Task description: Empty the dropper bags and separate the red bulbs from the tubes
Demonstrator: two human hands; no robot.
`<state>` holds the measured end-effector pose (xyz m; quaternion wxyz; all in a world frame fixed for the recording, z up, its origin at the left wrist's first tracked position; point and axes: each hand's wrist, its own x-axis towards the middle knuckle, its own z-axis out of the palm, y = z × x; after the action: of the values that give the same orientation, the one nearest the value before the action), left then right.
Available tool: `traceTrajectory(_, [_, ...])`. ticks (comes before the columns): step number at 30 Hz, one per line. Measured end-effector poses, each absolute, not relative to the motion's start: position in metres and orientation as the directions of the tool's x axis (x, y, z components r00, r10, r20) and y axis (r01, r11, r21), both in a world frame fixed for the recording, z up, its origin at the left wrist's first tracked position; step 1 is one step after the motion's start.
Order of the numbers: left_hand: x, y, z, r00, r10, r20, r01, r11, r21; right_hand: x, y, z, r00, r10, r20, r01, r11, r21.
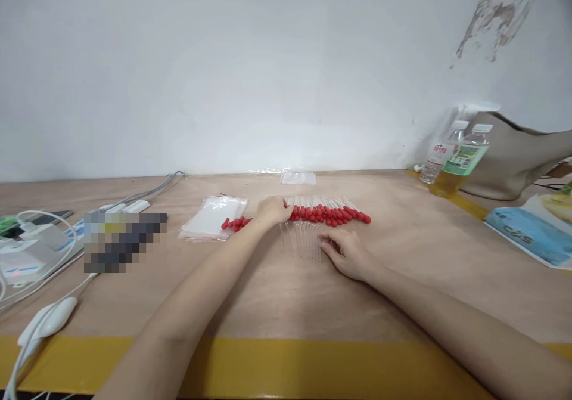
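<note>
My left hand (272,209) reaches over a row of red-tipped white sticks (324,214), its fingers closed at a red tip near the row's left end. Whether it grips one stick or several is hidden. In front of the red tips lies a row of thin clear tubes or rods (300,242). My right hand (348,254) rests at their right edge, thumb and fingers bent together on the outermost ones. More red tips (235,224) show left of my left hand, beside and partly over a stack of clear-and-white plastic bags (213,216).
A flat clear packet (298,177) lies by the wall. Two bottles (460,161) and a grey-beige bag (496,155) stand back right, with a blue tissue pack (527,233) nearer. On the left are cables, a white power strip (27,260) and a blurred-out object (125,242).
</note>
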<state>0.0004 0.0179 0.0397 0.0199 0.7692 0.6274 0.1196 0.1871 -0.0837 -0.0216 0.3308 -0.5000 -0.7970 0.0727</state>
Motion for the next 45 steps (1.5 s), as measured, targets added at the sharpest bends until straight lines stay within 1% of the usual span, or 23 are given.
traceTrajectory(6, [0.001, 0.011, 0.046, 0.118, 0.978, 0.175, 0.965, -0.154, 0.211, 0.186, -0.083, -0.021, -0.294, 0.829, 0.475, 0.731, 0.515, -0.448])
traceTrajectory(8, [-0.001, 0.01, 0.045, 0.101, 0.973, 0.209, 0.959, -0.151, 0.24, 0.186, -0.083, -0.021, -0.302, 0.822, 0.484, 0.719, 0.529, -0.45])
traceTrajectory(12, [-0.009, 0.008, 0.041, 0.079, 0.943, 0.324, 0.939, -0.179, 0.293, 0.187, -0.082, -0.023, -0.296, 0.814, 0.499, 0.708, 0.538, -0.458])
traceTrajectory(13, [-0.013, 0.006, 0.039, 0.088, 0.928, 0.362, 0.931, -0.206, 0.301, 0.188, -0.082, -0.023, -0.287, 0.811, 0.509, 0.706, 0.538, -0.46])
traceTrajectory(15, [-0.023, -0.003, 0.033, 0.151, 0.864, 0.479, 0.898, -0.323, 0.3, 0.189, -0.081, -0.024, -0.259, 0.799, 0.543, 0.706, 0.54, -0.458])
traceTrajectory(17, [-0.035, -0.016, 0.024, 0.256, 0.737, 0.626, 0.82, -0.508, 0.263, 0.189, -0.08, -0.024, -0.23, 0.772, 0.592, 0.704, 0.553, -0.446])
traceTrajectory(18, [-0.041, -0.024, 0.019, 0.303, 0.685, 0.663, 0.779, -0.579, 0.242, 0.189, -0.08, -0.023, -0.211, 0.756, 0.62, 0.703, 0.558, -0.44])
traceTrajectory(20, [-0.052, -0.038, 0.009, 0.383, 0.635, 0.671, 0.713, -0.665, 0.222, 0.188, -0.081, -0.021, -0.162, 0.724, 0.671, 0.703, 0.562, -0.437])
traceTrajectory(23, [-0.061, -0.053, -0.004, 0.42, 0.584, 0.695, 0.663, -0.72, 0.205, 0.187, -0.082, -0.017, -0.149, 0.663, 0.734, 0.699, 0.595, -0.396])
traceTrajectory(27, [-0.061, -0.06, -0.013, 0.464, 0.533, 0.708, 0.624, -0.764, 0.165, 0.185, -0.085, -0.015, -0.291, 0.572, 0.767, 0.697, 0.676, -0.239])
traceTrajectory(32, [-0.056, -0.06, -0.018, 0.551, 0.458, 0.698, 0.584, -0.809, 0.07, 0.177, -0.085, -0.018, -0.435, 0.55, 0.713, 0.706, 0.7, -0.109])
traceTrajectory(37, [-0.055, -0.063, -0.014, 0.597, 0.398, 0.696, 0.581, -0.813, -0.034, 0.169, -0.081, -0.019, -0.501, 0.554, 0.664, 0.688, 0.721, -0.083])
traceTrajectory(42, [-0.049, -0.066, -0.007, 0.607, 0.42, 0.675, 0.604, -0.796, -0.048, 0.167, -0.08, -0.02, -0.505, 0.56, 0.657, 0.679, 0.727, -0.098])
traceTrajectory(45, [-0.043, -0.067, -0.006, 0.639, 0.426, 0.641, 0.583, -0.811, -0.042, 0.166, -0.079, -0.022, -0.509, 0.541, 0.67, 0.665, 0.741, -0.093])
